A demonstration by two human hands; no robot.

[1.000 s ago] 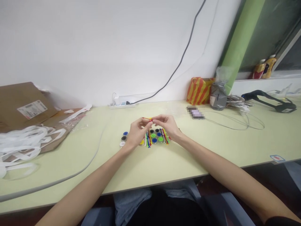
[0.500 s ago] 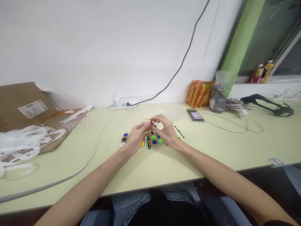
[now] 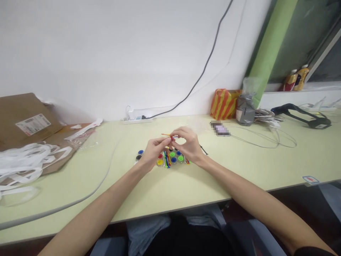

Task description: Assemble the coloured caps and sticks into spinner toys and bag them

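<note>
Above the table, my left hand [image 3: 154, 151] and my right hand [image 3: 189, 144] meet at the fingertips. Both pinch a small red piece [image 3: 172, 138], mostly covered by the fingers. A thin orange stick [image 3: 165, 134] juts out toward the left, and a bit of blue shows by the right fingers. Under and just in front of the hands lie round clear pieces with coloured centres, among them a yellow one [image 3: 160, 162], a blue one [image 3: 174, 160] and a green one [image 3: 180, 158]. Between them is a bunch of thin coloured sticks [image 3: 167, 160]. Black sticks [image 3: 204, 150] lie beyond my right wrist.
A power strip [image 3: 138, 120] sits against the wall. To the left are a cardboard piece [image 3: 23, 110], white strips [image 3: 23, 163] and a grey cable [image 3: 87, 195]. At right lie a phone [image 3: 220, 128], a striped bag [image 3: 223, 104] and a black frame-like device [image 3: 301, 115].
The hands stay together on the red piece, with the fingers slightly shifted. The orange stick shows a little more clearly. The whole view has moved slightly.
</note>
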